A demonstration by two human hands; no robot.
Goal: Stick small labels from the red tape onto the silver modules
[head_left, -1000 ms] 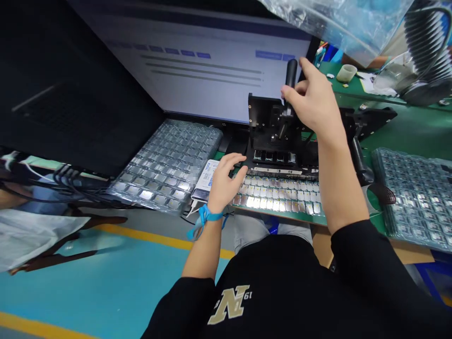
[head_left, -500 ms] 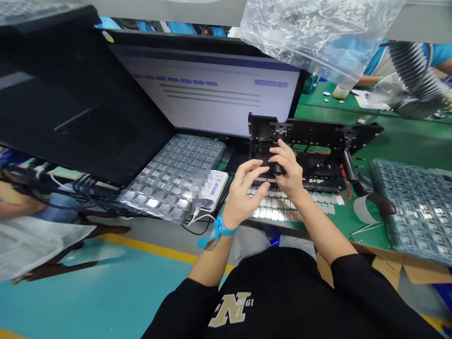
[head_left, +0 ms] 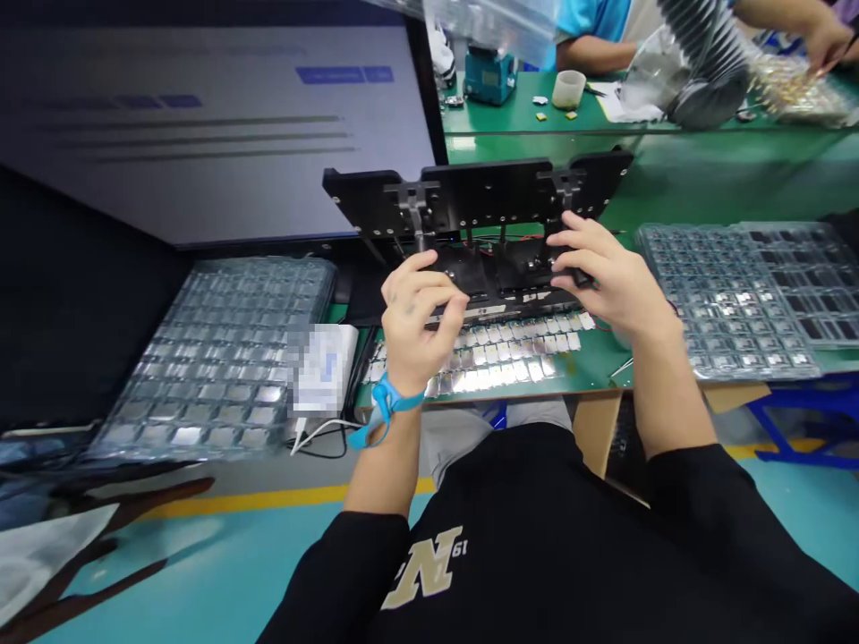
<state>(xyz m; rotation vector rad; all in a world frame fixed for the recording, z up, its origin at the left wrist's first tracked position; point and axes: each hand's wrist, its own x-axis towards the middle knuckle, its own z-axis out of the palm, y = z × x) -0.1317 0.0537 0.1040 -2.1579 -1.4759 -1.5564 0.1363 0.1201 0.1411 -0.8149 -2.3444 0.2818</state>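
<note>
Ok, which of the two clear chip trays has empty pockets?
The right-hand tray, right of the black fixture: dark empty pockets show at its far right corner, whereas the left-hand tray looks full.

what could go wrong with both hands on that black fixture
The black metal fixture sits just above the rows of small metal-topped parts on the green mat, so a slip of the left hand or right hand could knock those parts out of line. The thin red wires running through the fixture might also snag, since they lie close to both hands.
</note>
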